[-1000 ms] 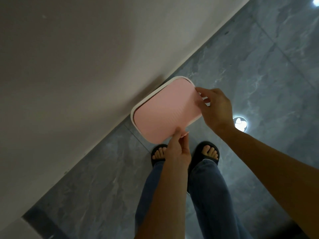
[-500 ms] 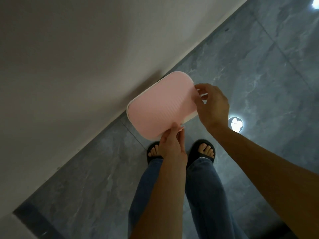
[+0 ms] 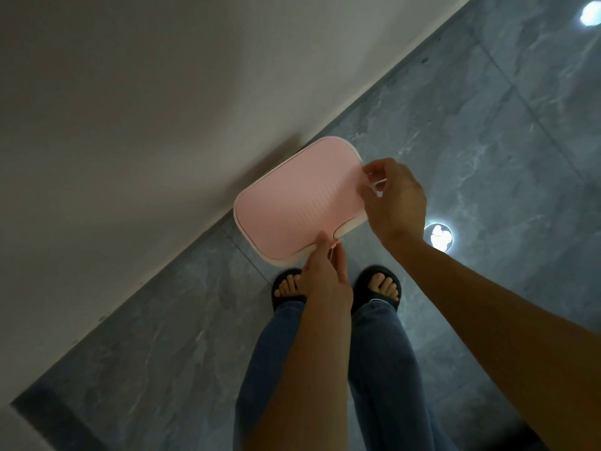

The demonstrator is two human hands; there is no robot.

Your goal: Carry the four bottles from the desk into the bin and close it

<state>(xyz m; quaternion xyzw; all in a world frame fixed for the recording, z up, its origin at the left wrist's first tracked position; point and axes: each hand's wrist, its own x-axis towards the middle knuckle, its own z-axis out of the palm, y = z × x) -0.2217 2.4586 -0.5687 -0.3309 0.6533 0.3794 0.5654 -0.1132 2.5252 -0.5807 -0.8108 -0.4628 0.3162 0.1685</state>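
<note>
I'm looking straight down at the bin [image 3: 349,226], which stands on the floor [image 3: 455,125] against the wall [image 3: 162,92] just ahead of my feet, with its pink lid [image 3: 296,203] lying flat over the opening. My left hand [image 3: 325,275] has its fingers pinched on the lid's near edge and my right hand [image 3: 395,203] has its fingers closed on the right-hand edge. No bottles are in view, so I judge they are inside and only the last seating of the lid is left.

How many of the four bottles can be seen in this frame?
0. No bottle shows anywhere. The pink lid covers the bin by the wall, with the left hand at its near edge and the right hand at its right end; any bottles inside would be hidden.
</note>
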